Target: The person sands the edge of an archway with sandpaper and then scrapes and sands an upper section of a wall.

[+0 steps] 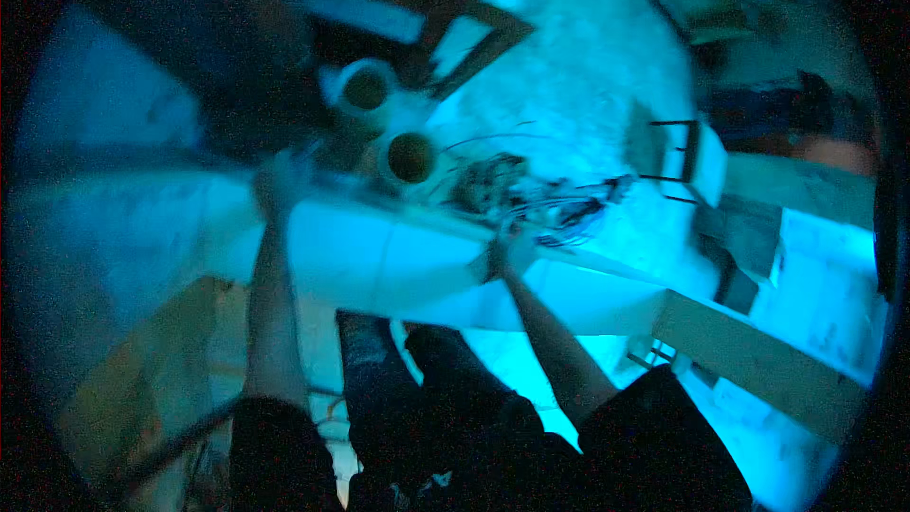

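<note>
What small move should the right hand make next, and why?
I'd probably ease the right hand slightly back toward the body, over the pale ledge. It is at the ledge's far side, with the dark cable tangle just beyond it in this view, and the blur hides whether they touch.

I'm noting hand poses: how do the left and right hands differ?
The left hand sits higher in view than the right hand. The left hand's forearm is nearly upright; the right hand's forearm slants leftward. Both look bare and blurred, at the long pale surface; grips unclear.
</note>
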### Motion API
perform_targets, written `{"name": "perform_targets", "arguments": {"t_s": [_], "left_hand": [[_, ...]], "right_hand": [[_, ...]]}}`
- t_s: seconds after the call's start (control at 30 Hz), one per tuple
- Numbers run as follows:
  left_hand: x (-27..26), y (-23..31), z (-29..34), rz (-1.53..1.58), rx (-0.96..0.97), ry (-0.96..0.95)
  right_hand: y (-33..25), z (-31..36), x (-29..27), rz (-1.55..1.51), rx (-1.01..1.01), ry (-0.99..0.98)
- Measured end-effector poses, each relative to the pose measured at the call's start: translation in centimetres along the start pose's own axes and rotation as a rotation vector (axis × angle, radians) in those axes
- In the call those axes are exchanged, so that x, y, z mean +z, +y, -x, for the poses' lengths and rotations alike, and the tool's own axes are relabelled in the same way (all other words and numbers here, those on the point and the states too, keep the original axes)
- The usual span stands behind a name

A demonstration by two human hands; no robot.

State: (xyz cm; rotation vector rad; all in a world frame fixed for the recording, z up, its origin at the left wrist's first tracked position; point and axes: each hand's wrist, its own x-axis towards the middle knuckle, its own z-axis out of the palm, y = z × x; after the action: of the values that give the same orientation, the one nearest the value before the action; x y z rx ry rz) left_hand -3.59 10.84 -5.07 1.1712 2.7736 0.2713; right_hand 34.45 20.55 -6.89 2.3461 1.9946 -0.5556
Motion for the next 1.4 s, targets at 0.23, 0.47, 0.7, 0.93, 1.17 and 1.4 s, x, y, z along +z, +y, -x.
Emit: {"name": "perform_targets", "arguments": {"t_s": [0.23, 0.47, 0.7, 0.93, 1.17, 1.4], "left_hand": [[1.2, -1.3, -0.1, -0.003, 0.0, -0.116], [0.7, 0.1, -0.3, 0.023, -0.083, -0.258], [0.8, 0.4, -0.2, -0.005, -0.054, -0.361], [0.9, -0.3, 0.8, -0.012, -0.031, -0.276], [1.0, 0.7, 0.1, 0.073, -0.061, -0.372], [0.8, 0.4, 0.4, 0.141, 0.002, -0.367]], "right_hand": [[-1.4, 0.8, -0.7, 0.098, -0.12, 0.116], [-0.6, 0.8, -0.6, 0.127, -0.101, 0.098], [0.2, 0.5, -0.4, 0.131, -0.049, 0.022], [0.1, 0.8, -0.4, -0.01, -0.064, 0.027], [4.3, -2.1, 0.7, 0.298, -0.257, 0.229], [-15.9, -0.7, -3.2, -0.575, -0.226, -0.326]]}}
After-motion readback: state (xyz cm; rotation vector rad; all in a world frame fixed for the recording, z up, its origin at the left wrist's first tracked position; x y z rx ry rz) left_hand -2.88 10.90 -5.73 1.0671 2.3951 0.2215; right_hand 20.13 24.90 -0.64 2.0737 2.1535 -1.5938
